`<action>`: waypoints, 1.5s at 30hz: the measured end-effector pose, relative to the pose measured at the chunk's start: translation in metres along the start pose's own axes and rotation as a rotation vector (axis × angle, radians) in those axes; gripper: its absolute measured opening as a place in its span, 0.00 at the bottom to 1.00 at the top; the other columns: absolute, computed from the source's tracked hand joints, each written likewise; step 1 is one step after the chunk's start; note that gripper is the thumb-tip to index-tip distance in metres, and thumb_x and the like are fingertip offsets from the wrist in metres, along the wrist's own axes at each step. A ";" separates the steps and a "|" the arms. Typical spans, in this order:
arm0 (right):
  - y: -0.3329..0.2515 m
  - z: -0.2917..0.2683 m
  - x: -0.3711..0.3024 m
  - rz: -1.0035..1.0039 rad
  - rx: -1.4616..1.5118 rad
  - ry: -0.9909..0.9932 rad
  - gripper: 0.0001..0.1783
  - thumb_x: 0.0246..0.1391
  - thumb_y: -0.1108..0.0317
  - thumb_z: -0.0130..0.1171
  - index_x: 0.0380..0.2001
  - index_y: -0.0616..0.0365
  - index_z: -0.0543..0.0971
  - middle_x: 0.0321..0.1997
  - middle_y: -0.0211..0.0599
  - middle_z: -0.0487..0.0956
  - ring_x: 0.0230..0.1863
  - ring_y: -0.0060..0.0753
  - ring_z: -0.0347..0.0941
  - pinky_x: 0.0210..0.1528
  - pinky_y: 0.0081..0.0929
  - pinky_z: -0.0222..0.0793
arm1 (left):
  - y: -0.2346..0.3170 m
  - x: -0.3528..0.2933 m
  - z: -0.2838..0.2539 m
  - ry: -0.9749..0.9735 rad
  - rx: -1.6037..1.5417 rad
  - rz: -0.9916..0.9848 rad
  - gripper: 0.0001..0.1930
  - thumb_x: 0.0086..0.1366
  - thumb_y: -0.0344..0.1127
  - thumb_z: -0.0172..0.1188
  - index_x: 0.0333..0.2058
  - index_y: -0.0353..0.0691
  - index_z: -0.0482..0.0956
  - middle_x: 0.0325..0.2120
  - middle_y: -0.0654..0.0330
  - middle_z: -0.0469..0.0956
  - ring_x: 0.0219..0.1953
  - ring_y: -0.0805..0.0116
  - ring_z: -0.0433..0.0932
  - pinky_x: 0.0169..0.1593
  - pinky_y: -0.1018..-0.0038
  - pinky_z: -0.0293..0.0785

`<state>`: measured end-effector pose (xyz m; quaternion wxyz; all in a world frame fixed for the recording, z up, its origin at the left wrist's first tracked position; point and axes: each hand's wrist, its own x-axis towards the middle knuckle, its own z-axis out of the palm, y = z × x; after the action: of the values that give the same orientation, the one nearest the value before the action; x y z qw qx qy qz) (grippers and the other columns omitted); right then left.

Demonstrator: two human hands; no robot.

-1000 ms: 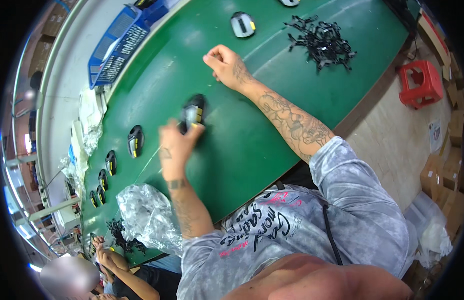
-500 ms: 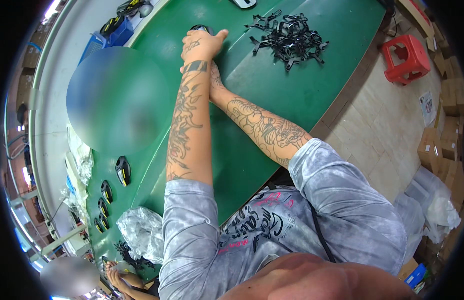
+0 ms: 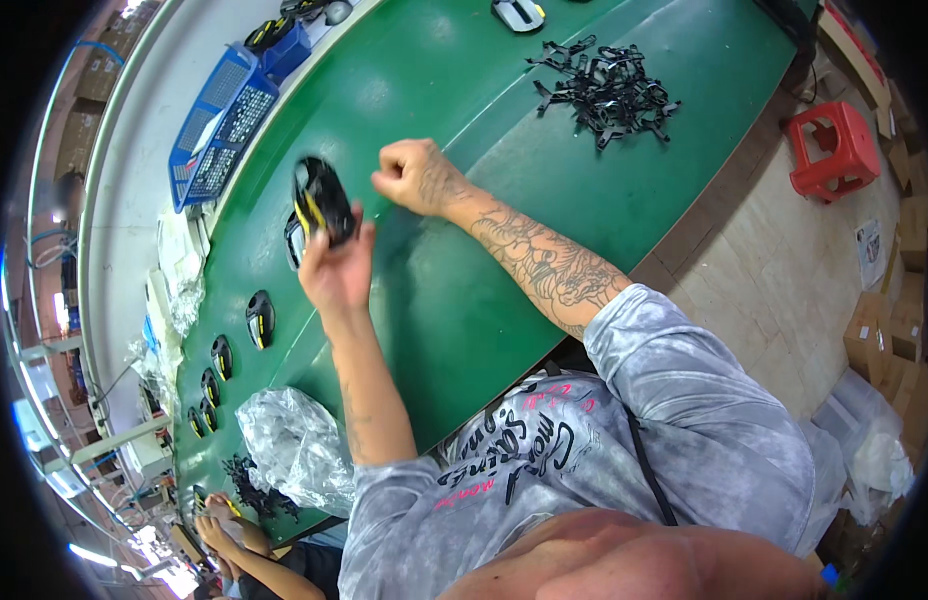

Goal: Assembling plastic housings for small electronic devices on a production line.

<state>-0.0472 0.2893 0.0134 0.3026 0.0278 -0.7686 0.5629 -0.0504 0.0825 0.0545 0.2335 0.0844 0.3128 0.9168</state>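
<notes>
The left hand grasps a black mouse shell lifted above the green worktop. The right hand, just beside the shell, is clenched; whether it holds anything is unclear. More shells lie in a row left of the raised one, seemingly still to handle.

Grey tie-dye short-sleeved shirt with lettering; tattooed right forearm.

Brown cardboard boxes stack at the right on the floor; a crumpled clear plastic bag lies on the green counter's near edge.
</notes>
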 end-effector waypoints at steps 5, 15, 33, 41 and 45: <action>-0.004 -0.003 0.008 0.121 0.032 0.168 0.18 0.51 0.63 0.69 0.19 0.61 0.73 0.17 0.36 0.75 0.18 0.32 0.66 0.26 0.34 0.67 | 0.011 -0.073 -0.057 0.058 -0.127 -0.063 0.28 0.62 0.34 0.65 0.62 0.38 0.73 0.59 0.54 0.75 0.47 0.55 0.75 0.43 0.62 0.73; -0.023 -0.117 0.024 0.455 -0.971 0.179 0.41 0.51 0.49 0.67 0.57 0.71 0.68 0.38 0.59 0.85 0.40 0.55 0.84 0.48 0.43 0.79 | 0.016 -0.065 -0.073 0.035 -0.180 0.028 0.32 0.65 0.44 0.68 0.63 0.36 0.70 0.53 0.51 0.79 0.41 0.63 0.77 0.38 0.70 0.76; -0.061 -0.022 0.004 0.385 -0.040 -0.129 0.14 0.62 0.65 0.67 0.44 0.65 0.84 0.25 0.26 0.78 0.24 0.14 0.70 0.26 0.15 0.63 | 0.025 -0.066 -0.065 0.078 0.058 0.076 0.32 0.64 0.13 0.50 0.68 0.34 0.61 0.60 0.47 0.69 0.58 0.51 0.78 0.61 0.49 0.81; -0.098 0.055 -0.047 0.205 0.407 -0.473 0.08 0.56 0.72 0.73 0.37 0.64 0.86 0.32 0.25 0.78 0.35 0.17 0.75 0.40 0.18 0.74 | 0.022 -0.062 -0.062 0.044 0.099 0.002 0.31 0.62 0.13 0.51 0.66 0.33 0.64 0.55 0.48 0.75 0.55 0.57 0.81 0.58 0.54 0.85; -0.080 0.047 -0.045 0.353 0.495 -0.365 0.07 0.55 0.72 0.73 0.34 0.64 0.86 0.33 0.32 0.83 0.31 0.19 0.76 0.35 0.20 0.74 | 0.024 -0.062 -0.059 0.021 0.117 0.012 0.31 0.62 0.13 0.53 0.65 0.33 0.65 0.55 0.49 0.75 0.54 0.59 0.81 0.56 0.56 0.86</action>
<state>-0.0003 0.2051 0.0502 0.0426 0.0671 -0.6433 0.7615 -0.0227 0.0046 0.0218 0.2194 0.0901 0.3677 0.8992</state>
